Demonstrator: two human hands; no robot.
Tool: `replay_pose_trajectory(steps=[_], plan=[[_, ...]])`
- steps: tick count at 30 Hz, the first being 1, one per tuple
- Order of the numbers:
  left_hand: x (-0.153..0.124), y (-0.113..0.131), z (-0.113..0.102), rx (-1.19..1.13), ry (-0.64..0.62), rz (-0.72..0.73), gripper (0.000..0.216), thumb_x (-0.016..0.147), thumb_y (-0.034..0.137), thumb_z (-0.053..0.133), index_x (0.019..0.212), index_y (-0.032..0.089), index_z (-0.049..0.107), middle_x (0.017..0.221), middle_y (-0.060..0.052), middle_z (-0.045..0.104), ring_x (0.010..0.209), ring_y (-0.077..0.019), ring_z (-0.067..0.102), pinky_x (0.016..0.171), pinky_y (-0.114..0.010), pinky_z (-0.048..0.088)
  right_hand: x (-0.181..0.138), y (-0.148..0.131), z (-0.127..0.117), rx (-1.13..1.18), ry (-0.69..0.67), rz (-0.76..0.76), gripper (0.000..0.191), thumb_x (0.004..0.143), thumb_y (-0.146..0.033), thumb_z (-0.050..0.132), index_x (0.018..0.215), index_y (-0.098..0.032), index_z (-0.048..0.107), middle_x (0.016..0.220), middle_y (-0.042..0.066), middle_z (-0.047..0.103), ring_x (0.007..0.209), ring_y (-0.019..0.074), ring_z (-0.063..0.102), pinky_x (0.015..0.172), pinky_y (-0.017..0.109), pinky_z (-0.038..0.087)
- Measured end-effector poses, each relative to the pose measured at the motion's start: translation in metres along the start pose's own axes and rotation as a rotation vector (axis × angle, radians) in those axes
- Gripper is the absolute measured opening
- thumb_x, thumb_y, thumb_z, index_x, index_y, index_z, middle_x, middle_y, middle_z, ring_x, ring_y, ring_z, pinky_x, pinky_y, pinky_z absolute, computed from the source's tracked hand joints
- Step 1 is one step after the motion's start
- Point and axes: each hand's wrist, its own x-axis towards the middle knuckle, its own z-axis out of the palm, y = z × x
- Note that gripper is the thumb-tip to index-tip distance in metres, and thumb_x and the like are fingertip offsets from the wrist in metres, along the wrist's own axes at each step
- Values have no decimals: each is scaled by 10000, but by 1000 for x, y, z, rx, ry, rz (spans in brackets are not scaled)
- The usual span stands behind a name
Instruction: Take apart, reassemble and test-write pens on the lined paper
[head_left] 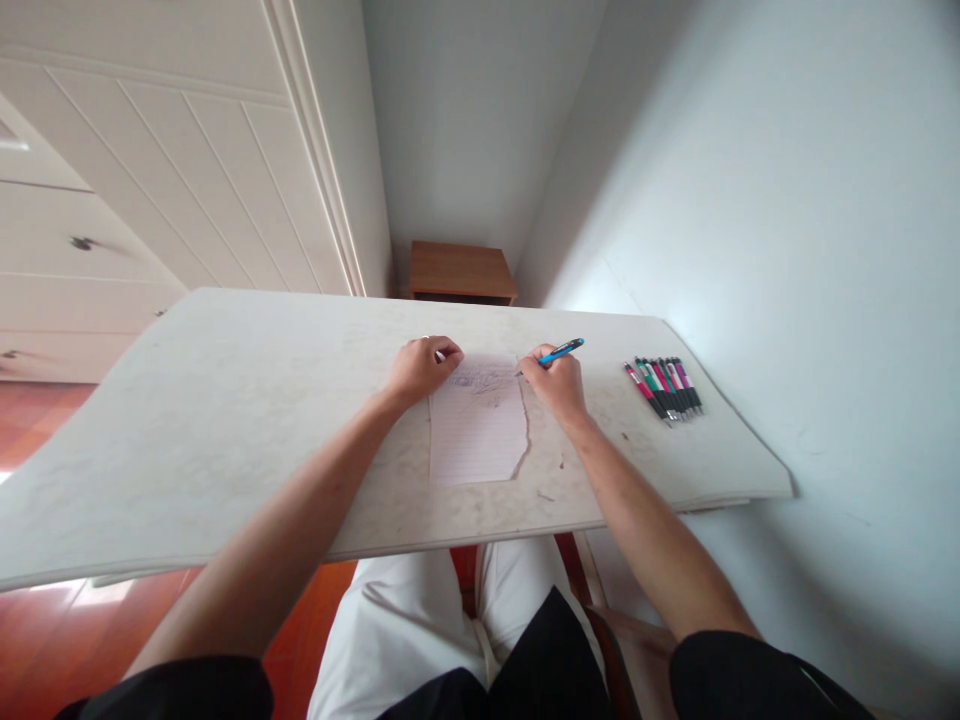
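A lined sheet of paper (480,435) with a torn right edge lies on the white table, dark pen scribbles across its upper part. My right hand (556,382) is closed around a blue ballpoint pen (562,351), its tip at the sheet's upper right edge and its back end pointing up to the right. At the sheet's upper left corner rests my left hand (421,370), fingers curled together. A small pale spot shows between its thumb and finger, too small to name.
Several colored pens (666,388) with black grips lie side by side at the table's right. The white table (247,420) meets a wall (840,300) on the right. Beyond it stand a brown wooden box-like unit (461,272) and a cream cabinet (187,150).
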Motion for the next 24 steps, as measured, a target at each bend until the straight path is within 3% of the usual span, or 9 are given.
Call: replay_pose_trajectory(steps=[24], plan=[[0,2,0,2,-2,-4,233,817,328,548,867,210,743,871,-31,754,740,-183,643,705,-266,450,-1,-1,1,-26,-35,-6,169,697,-300,555,559,-204,575,495,-12,573,501,143,519,540,243,359]])
